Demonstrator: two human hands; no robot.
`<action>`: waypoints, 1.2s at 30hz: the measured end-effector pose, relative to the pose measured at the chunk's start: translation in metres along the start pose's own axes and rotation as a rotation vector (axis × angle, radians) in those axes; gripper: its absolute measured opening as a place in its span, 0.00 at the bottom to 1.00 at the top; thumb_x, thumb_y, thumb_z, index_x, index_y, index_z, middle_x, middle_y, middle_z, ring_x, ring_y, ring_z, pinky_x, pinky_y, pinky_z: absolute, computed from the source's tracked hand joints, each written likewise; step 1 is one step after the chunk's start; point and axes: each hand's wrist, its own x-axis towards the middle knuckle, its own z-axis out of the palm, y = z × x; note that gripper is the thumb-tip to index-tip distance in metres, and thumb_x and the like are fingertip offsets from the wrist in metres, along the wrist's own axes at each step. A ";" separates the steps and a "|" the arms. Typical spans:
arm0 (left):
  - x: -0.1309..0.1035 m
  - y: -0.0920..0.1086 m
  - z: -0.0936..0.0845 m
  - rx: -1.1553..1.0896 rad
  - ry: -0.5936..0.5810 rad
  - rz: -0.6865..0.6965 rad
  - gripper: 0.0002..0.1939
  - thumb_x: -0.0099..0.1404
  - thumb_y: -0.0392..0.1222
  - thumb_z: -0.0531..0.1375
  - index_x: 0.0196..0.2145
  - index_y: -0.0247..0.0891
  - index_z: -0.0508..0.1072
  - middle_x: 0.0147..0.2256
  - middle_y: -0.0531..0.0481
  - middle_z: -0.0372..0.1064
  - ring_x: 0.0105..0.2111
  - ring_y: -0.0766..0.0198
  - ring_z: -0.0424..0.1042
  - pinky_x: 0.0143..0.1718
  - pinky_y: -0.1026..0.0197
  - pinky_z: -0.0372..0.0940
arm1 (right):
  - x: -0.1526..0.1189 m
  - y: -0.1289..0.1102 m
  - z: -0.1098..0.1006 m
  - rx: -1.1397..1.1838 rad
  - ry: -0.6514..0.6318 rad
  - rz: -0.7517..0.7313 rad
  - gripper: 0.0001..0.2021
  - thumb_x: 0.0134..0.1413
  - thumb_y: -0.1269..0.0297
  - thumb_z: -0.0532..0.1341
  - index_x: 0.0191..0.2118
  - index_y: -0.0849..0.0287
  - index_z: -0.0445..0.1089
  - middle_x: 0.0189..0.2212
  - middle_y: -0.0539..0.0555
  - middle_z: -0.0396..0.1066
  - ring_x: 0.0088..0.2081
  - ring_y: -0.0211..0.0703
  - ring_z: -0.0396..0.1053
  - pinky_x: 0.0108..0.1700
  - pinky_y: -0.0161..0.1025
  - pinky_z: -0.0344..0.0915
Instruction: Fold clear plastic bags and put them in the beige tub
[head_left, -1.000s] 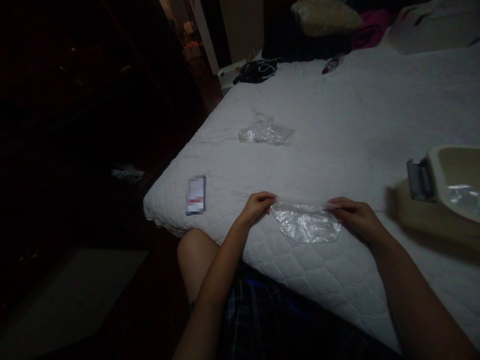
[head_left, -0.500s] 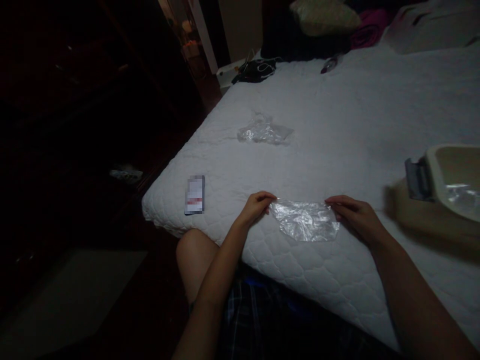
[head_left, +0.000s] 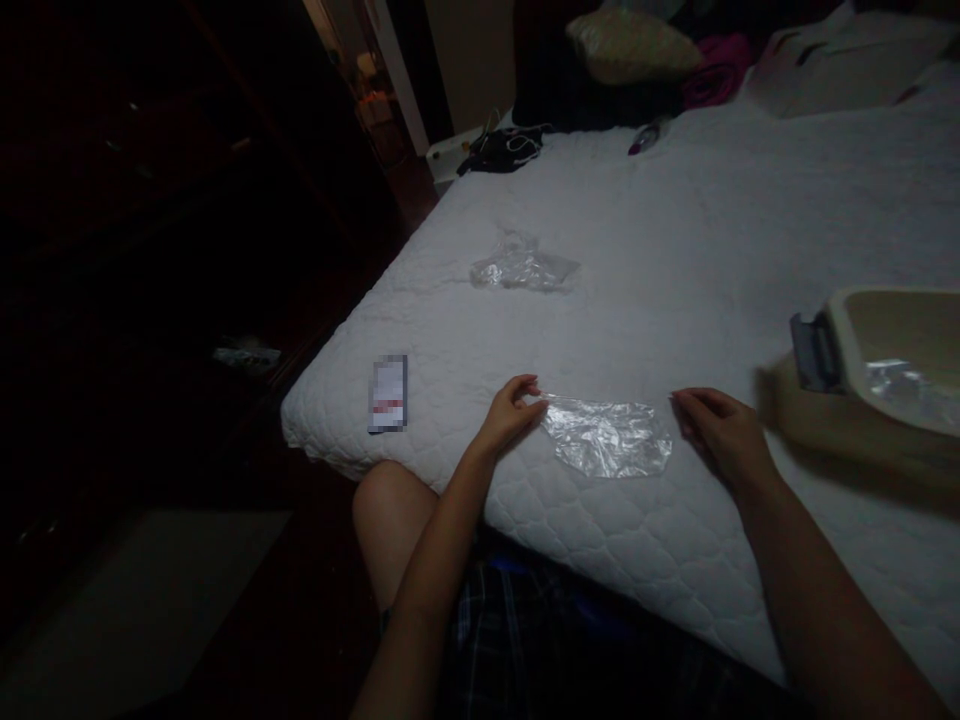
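Note:
A clear plastic bag (head_left: pixel 609 438), crinkled and shiny, lies spread on the white quilted bed cover near its front edge. At the bag's upper left corner is my left hand (head_left: pixel 514 415), its thumb and forefinger parted, with the thumb beside or touching the plastic. My right hand (head_left: pixel 724 435) is just off the bag's right end, fingertips drawn together and no plastic visible in them. Farther back on the bed rests another crumpled clear plastic bag (head_left: pixel 523 268).
To the right stands a beige plastic bin (head_left: pixel 810 410) with a grey latch and clear plastic inside. A phone-like flat object (head_left: pixel 388 393), its face blurred, lies at left. Toward the back are a pillow (head_left: pixel 634 48), a magenta cloth (head_left: pixel 716 70) and dark cables (head_left: pixel 502 150).
My right hand has let go of the bag's right corner and moved slightly right. My left thumb and forefinger have parted. The view has shifted a little.

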 end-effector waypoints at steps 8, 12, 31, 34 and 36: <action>-0.019 0.016 -0.018 0.051 -0.124 -0.286 0.20 0.56 0.55 0.61 0.28 0.31 0.68 0.24 0.50 0.68 0.11 0.74 0.62 0.09 0.70 0.53 | -0.013 0.001 -0.020 -0.155 -0.222 0.204 0.25 0.42 0.39 0.60 0.24 0.61 0.69 0.14 0.52 0.65 0.11 0.31 0.53 0.11 0.31 0.48; -0.019 0.012 -0.021 0.038 -0.288 -0.366 0.20 0.57 0.54 0.61 0.31 0.30 0.68 0.30 0.44 0.72 0.14 0.72 0.67 0.11 0.69 0.58 | -0.021 -0.011 -0.017 -0.190 -0.383 0.219 0.26 0.39 0.39 0.61 0.25 0.62 0.67 0.11 0.50 0.62 0.11 0.30 0.52 0.12 0.30 0.47; -0.008 0.007 -0.005 0.102 -0.300 -0.369 0.09 0.54 0.38 0.63 0.31 0.31 0.68 0.25 0.52 0.68 0.16 0.70 0.70 0.10 0.73 0.51 | -0.018 0.012 -0.009 -0.102 -0.346 0.084 0.23 0.34 0.50 0.69 0.34 0.61 0.69 0.23 0.51 0.69 0.20 0.35 0.64 0.17 0.31 0.58; -0.004 0.008 -0.003 0.128 -0.311 -0.375 0.07 0.55 0.37 0.62 0.28 0.31 0.67 0.23 0.54 0.66 0.14 0.72 0.68 0.10 0.72 0.52 | -0.018 0.011 -0.008 -0.105 -0.346 0.094 0.22 0.34 0.51 0.69 0.34 0.61 0.69 0.23 0.51 0.69 0.20 0.34 0.65 0.18 0.31 0.59; -0.005 0.006 0.000 0.143 -0.262 -0.359 0.06 0.55 0.35 0.62 0.28 0.31 0.67 0.20 0.56 0.65 0.14 0.73 0.67 0.11 0.73 0.52 | -0.018 0.009 -0.008 -0.111 -0.342 0.099 0.23 0.34 0.51 0.69 0.34 0.61 0.69 0.23 0.52 0.69 0.20 0.35 0.65 0.18 0.31 0.59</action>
